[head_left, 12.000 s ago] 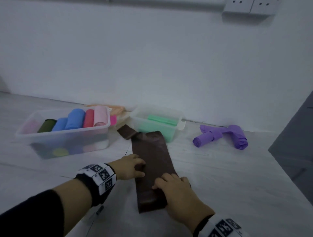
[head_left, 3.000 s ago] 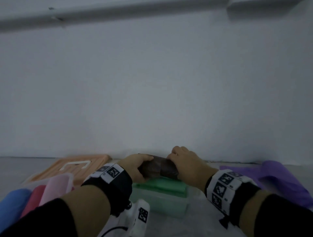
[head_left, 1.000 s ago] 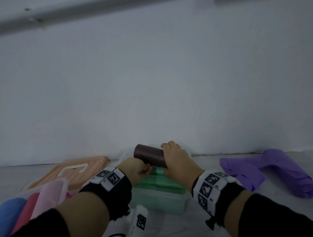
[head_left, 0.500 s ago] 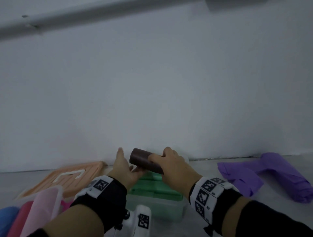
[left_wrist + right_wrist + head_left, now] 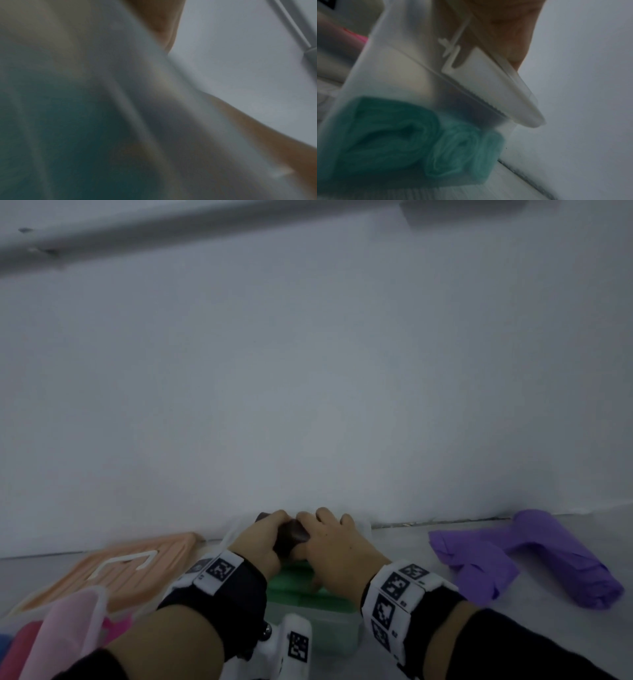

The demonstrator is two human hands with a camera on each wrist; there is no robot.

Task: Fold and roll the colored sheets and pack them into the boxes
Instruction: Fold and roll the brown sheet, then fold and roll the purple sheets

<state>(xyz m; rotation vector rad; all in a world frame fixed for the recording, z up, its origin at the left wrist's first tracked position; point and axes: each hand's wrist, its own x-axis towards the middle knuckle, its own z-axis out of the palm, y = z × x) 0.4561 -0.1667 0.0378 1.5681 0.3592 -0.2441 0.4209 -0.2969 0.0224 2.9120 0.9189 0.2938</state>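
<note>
A dark brown rolled sheet [image 5: 291, 537] sits at the far side of the small clear box [image 5: 337, 642], above the green rolls [image 5: 294, 585] packed inside. My left hand [image 5: 263, 535] curls over the roll's left end and my right hand [image 5: 329, 537] curls over its right part; most of the roll is hidden under them. In the right wrist view two green rolls [image 5: 399, 136] show through the translucent box wall [image 5: 393, 70], with a dark shape above them under the rim [image 5: 510, 94]. The left wrist view is a blur of box wall [image 5: 120, 94].
Crumpled purple sheets [image 5: 520, 556] lie on the floor to the right by the wall. An orange lid [image 5: 120, 563] lies at the left. The larger clear box [image 5: 65, 635] with pink and red rolls stands at the lower left. The white wall rises right behind the small box.
Half a second ago my right hand held the brown roll above the box and my left hand was spread beside it. Now both hands grip the roll, lower, at the box's far side.
</note>
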